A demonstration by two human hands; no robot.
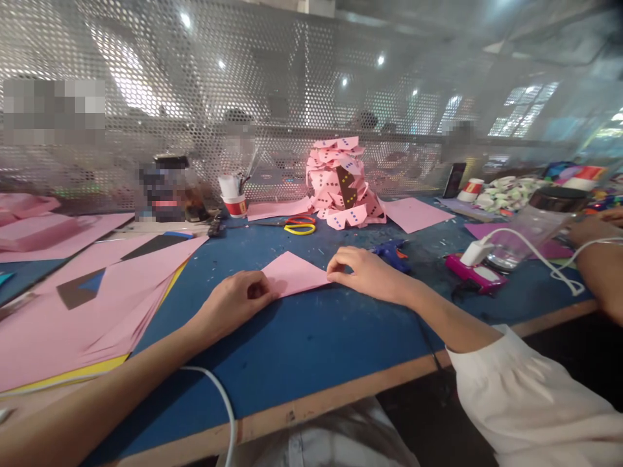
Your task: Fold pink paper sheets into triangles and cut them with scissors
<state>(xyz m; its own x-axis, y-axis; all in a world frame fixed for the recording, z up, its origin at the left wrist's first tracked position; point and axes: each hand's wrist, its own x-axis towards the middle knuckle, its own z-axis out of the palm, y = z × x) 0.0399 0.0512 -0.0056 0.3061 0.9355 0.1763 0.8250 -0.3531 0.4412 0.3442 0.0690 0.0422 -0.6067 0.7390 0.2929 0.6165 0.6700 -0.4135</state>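
A pink sheet of paper (296,272), pointed at its far edge, lies on the blue tabletop (311,350) between my hands. My left hand (243,293) pinches its left corner with thumb and fingers. At the opposite corner, my right hand (357,271) holds the paper between thumb and fingertips. Just behind my right hand rests a blue glue gun (393,255). Scissors with red and yellow handles (300,226) lie a little farther back. Beyond them rises a pile of folded pink paper pieces with dots (338,178).
Large pink sheets (53,324) cover the left side. A paper cup (234,204) stands near the perforated metal screen (287,84). On the right are a magenta power strip (474,274), a clear jar (518,237) and another person's arm (601,259). A white cable (221,389) hangs over the front edge.
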